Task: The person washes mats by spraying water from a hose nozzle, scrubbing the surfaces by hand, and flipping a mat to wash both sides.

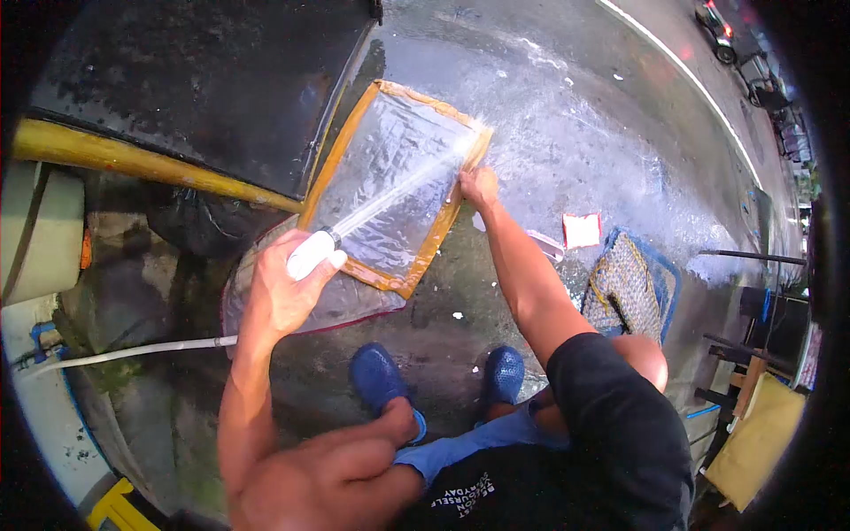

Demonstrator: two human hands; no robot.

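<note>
My left hand (288, 279) is wrapped round a white spray nozzle (312, 255), from which water shoots up and right. The jet lands near the top right corner of a clear plastic sheet (390, 168) with an orange-yellow taped border. That corner's right edge is pinched in my right hand (479, 186). The sheet is tilted above the wet ground. Beneath its lower left part lies a greyish mat (336, 310) with a dark red edge. A white hose (150, 350) runs from the left towards my left forearm.
A red-edged white packet (582, 230) and a woven mat (630, 283) on a blue-edged piece lie at right. A dark panel (195, 88) with a yellow bar (133, 164) stands upper left. A yellow cushion-like object (757, 438) is lower right. Vehicles (719, 35) show on the road.
</note>
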